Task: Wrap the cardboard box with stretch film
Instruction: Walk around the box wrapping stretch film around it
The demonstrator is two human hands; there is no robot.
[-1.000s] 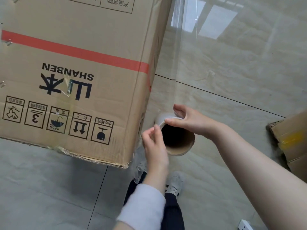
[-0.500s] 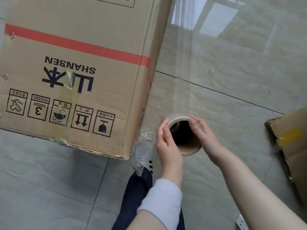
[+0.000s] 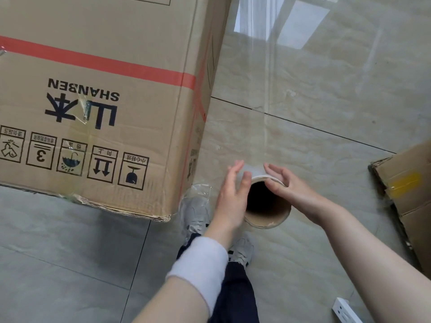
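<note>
Two-handed, flat-palmed hold on the stretch film roll (image 3: 268,221): left hand (image 3: 231,197) pressed against one side with fingers straight and close together, right hand (image 3: 291,187) laid over the opposite rim, fingers nearly straight, curled round nothing. Just beyond the back of the left fingers, a corner of the cardboard box (image 3: 105,89). Up and away from both sets of fingertips, a taut clear film sheet (image 3: 256,89) rising beside the box's side face and out of view. Probably light, stiff at the cardboard core and slick on the wound film, so apt to spin or slip between flat palms. Better taken at the open core end, fingers hooked inside, free to turn while paying out. Thin, stretchy, clingy sheet: likely to narrow or tear under a jerk, so best kept at even tension.
</note>
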